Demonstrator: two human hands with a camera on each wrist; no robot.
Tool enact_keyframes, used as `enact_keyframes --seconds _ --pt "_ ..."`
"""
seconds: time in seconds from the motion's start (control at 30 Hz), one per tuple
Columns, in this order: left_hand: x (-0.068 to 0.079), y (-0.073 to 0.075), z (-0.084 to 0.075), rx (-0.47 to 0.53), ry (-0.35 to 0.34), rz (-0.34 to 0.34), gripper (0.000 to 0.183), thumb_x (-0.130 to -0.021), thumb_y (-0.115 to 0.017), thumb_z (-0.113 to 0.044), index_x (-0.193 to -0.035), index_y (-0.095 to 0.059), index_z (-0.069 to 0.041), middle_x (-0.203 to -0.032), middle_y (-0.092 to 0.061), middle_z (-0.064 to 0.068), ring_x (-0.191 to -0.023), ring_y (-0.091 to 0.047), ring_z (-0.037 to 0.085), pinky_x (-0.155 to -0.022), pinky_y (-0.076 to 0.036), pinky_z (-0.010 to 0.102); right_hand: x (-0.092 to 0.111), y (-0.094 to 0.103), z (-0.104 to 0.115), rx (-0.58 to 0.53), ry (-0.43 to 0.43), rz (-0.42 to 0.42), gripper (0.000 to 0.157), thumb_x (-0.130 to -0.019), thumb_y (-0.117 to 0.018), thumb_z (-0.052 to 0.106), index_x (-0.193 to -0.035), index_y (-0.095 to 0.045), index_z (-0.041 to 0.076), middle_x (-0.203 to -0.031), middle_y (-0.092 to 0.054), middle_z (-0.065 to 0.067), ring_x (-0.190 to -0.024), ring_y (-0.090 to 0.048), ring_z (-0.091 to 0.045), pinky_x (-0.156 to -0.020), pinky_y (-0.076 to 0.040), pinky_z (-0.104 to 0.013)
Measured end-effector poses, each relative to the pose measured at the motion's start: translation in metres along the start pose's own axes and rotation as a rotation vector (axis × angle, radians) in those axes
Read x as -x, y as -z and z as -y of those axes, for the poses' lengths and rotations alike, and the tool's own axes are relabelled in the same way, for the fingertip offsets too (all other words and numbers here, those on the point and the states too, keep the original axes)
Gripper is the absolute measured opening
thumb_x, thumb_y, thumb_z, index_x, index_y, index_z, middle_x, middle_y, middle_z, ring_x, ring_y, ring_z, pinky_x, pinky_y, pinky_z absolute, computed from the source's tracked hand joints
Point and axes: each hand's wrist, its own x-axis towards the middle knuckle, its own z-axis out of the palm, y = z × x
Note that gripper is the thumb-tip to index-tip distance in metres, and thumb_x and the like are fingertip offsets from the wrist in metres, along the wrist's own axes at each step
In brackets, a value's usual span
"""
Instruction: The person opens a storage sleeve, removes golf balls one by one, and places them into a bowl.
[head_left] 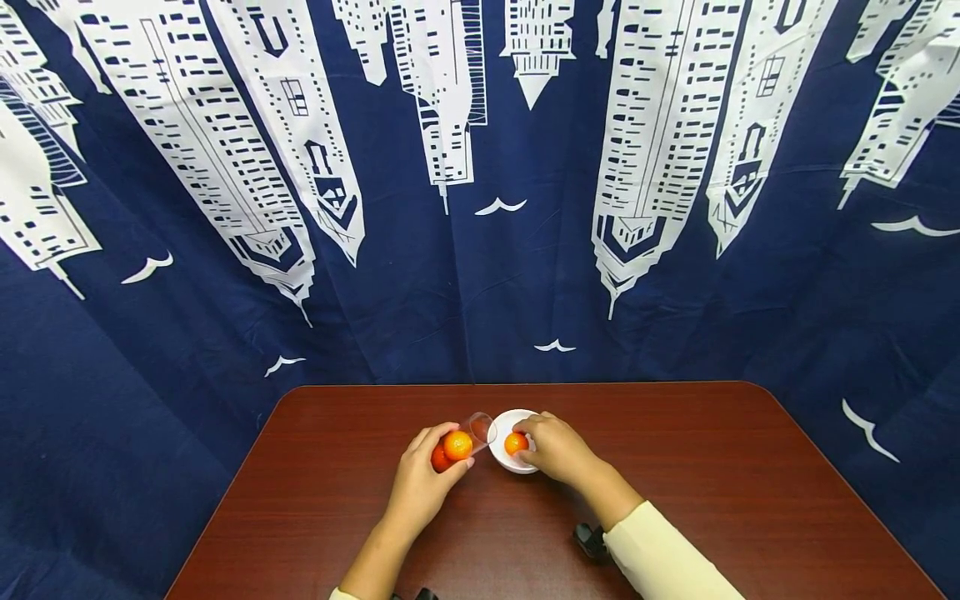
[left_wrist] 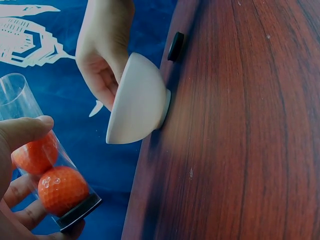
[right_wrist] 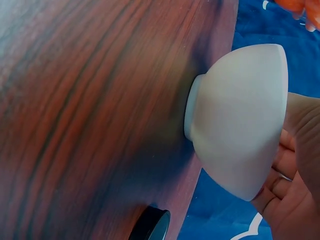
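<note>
My left hand (head_left: 422, 482) grips a clear tube (head_left: 482, 427) that leans toward a white bowl (left_wrist: 137, 102). Two orange golf balls (left_wrist: 62, 190) lie inside the tube, above the black cap (left_wrist: 80, 212) at its lower end. The tube's uncapped end is near the bowl's rim. The bowl stands on the table, and one more orange golf ball (head_left: 515, 443) shows inside it in the head view. Reaching over the rim, my right hand (head_left: 562, 450) pinches that ball between fingers and thumb. Both wrist views hide the ball behind the bowl's wall.
A loose black cap (right_wrist: 151, 224) lies on the brown wooden table (head_left: 675, 467), close to the bowl on the right hand's side. Behind the table's far edge hangs a blue cloth (head_left: 450, 292) with white buildings and birds.
</note>
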Motion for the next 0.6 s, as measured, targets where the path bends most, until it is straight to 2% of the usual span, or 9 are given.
enact_keyframes --seconds 0.33,0.5,0.6 --pt "0.0011 -0.0003 -0.0006 -0.010 -0.003 0.005 0.053 -0.077 -0.089 -0.018 -0.126 -0.067 -0.016 -0.118 -0.068 -0.001 -0.105 -0.064 0.017 -0.095 -0.055 0.043 -0.0003 -0.0024 0.0012 0.027 0.015 0.015 0.035 -0.074 -0.087 0.013 -0.105 -0.073 0.003 -0.098 -0.075 -0.007 -0.090 -0.064 -0.023 -0.088 -0.054 -0.040" --pt "0.0012 -0.0002 -0.0008 -0.015 0.000 0.007 0.053 -0.077 -0.089 -0.019 -0.125 -0.067 -0.017 -0.117 -0.069 -0.001 -0.105 -0.064 0.017 -0.095 -0.054 0.042 0.0001 -0.0027 0.0003 0.040 0.031 0.007 0.034 -0.074 -0.087 0.013 -0.105 -0.074 0.003 -0.098 -0.075 -0.007 -0.090 -0.065 -0.024 -0.087 -0.054 -0.040" --pt "0.0008 -0.0002 -0.0005 -0.015 0.001 0.009 0.053 -0.077 -0.089 -0.019 -0.125 -0.067 -0.018 -0.117 -0.069 -0.001 -0.105 -0.064 0.016 -0.095 -0.054 0.041 0.0006 -0.0015 0.0006 0.038 0.013 0.014 0.037 -0.075 -0.086 0.014 -0.108 -0.073 0.004 -0.103 -0.074 -0.008 -0.094 -0.065 -0.025 -0.089 -0.054 -0.041"
